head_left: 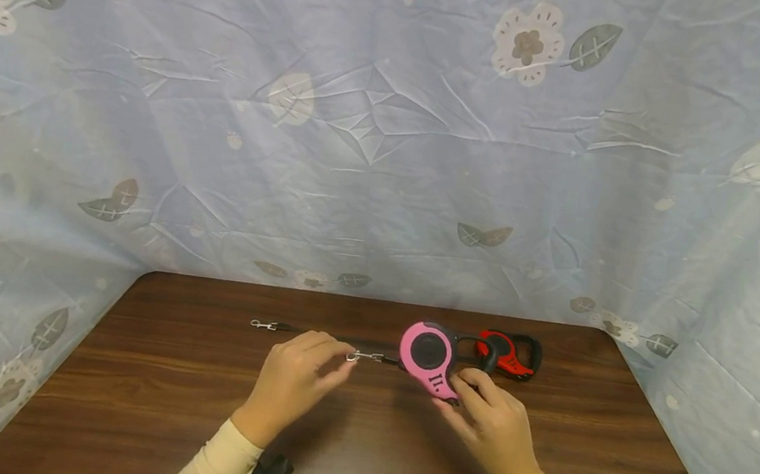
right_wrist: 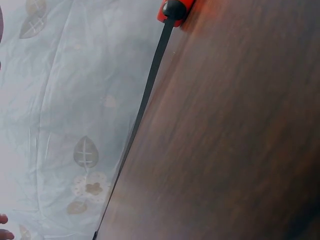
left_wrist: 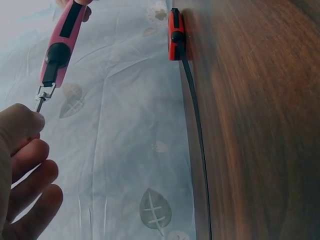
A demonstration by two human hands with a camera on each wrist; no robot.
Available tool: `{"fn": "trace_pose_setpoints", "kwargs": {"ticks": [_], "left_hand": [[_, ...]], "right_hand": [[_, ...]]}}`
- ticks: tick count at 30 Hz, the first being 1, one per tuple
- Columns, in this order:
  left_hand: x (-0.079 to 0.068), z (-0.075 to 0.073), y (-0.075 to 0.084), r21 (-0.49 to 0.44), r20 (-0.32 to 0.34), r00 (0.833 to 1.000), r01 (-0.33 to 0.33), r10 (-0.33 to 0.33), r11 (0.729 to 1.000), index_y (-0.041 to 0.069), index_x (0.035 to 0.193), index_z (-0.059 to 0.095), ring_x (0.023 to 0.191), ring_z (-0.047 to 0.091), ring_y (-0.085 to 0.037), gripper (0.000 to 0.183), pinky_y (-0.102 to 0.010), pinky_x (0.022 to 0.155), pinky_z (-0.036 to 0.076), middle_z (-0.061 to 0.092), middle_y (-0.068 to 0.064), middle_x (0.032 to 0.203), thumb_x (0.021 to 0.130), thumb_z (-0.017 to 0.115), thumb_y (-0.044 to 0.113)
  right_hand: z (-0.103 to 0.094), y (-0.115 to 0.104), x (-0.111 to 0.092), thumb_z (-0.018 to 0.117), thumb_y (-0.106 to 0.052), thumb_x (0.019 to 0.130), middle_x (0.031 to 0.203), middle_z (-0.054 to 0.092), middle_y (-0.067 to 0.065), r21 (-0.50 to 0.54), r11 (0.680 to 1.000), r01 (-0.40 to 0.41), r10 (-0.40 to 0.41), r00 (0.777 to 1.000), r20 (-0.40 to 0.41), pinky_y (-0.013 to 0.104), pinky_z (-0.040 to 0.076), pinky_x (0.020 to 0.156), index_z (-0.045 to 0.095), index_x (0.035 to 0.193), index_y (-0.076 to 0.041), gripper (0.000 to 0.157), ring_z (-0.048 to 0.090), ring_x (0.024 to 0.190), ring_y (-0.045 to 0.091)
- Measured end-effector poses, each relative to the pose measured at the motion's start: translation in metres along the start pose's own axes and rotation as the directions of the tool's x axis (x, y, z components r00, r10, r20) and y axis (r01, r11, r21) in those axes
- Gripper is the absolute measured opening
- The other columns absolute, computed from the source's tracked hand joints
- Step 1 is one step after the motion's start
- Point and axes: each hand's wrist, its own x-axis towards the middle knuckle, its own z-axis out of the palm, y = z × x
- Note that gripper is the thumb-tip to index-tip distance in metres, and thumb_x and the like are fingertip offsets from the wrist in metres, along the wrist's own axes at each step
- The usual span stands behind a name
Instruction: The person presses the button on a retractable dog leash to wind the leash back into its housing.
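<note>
A pink and black retractable dog leash (head_left: 413,350) is held above the table in my right hand (head_left: 490,428), whose thumb and fingers grip its lower right edge by the handle. My left hand (head_left: 297,377) pinches the silver snap hook (head_left: 368,356) at the end of its cord between thumb and forefinger. In the left wrist view that hook (left_wrist: 44,95) sits close to the leash's black outlet, and the other left fingers (left_wrist: 35,165) are spread loosely. In the right wrist view the pink leash is out of sight.
A red and black retractable leash (head_left: 511,357) lies at the back right of the brown wooden table (head_left: 189,403). Its black strap (left_wrist: 196,120) stretches left along the back, ending in a silver hook (head_left: 264,325). Patterned cloth (head_left: 355,210) hangs behind and at both sides.
</note>
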Motion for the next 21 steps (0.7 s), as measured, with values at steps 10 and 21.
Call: {"fn": "trace_pose_setpoints", "kwargs": {"ticks": [10, 21], "left_hand": [[-0.005, 0.003, -0.002, 0.03, 0.065, 0.995, 0.07, -0.072, 0.997, 0.013, 0.089, 0.078, 0.064, 0.062, -0.004, 0.012, -0.02, 0.054, 0.051, 0.07, 0.008, 0.077, 0.08, 0.086, 0.013], [-0.011, 0.007, -0.001, 0.091, 0.224, 0.946, 0.217, -0.232, 0.972, 0.019, 0.086, 0.079, 0.067, 0.066, -0.002, 0.01, -0.021, 0.058, 0.053, 0.07, 0.011, 0.077, 0.081, 0.088, 0.017]], "right_hand": [[0.0, -0.002, -0.002, 0.07, -0.045, 0.098, 0.098, 0.067, 0.0, -0.01, 0.999, -0.039, 0.039, 0.994, 0.1, 0.019, 0.047, 0.051, 0.077, 0.097, -0.007, 0.038, 0.056, 0.061, 0.002], [0.0, -0.003, -0.006, 0.073, -0.048, 0.094, 0.095, 0.063, -0.007, -0.009, 0.998, -0.067, 0.067, 0.966, 0.251, 0.014, 0.043, 0.051, 0.077, 0.096, -0.011, 0.037, 0.05, 0.059, -0.004]]}}
